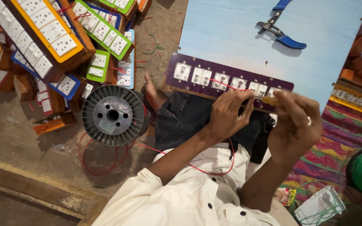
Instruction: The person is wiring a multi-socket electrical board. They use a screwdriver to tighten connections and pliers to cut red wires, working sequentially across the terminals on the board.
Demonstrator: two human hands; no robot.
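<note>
So I'm sitting on a dusty grey concrete floor [17, 138], and it's a mess. To my left there's a heap of wooden switchboard boxes with white sockets and orange, green and blue rims [59, 46], stacked any old way. Right beside the heap a black ribbed plastic spool [113, 115] lies flat, with loops of thin red wire [101, 161] spilling onto the floor near it. A few green wire scraps [155, 45] lie near the edge of a pale blue painted board [227, 29], and blue-handled pliers [280, 32] rest on that board. On my right, a striped multicoloured woven mat [336, 138] covers the floor.
</note>
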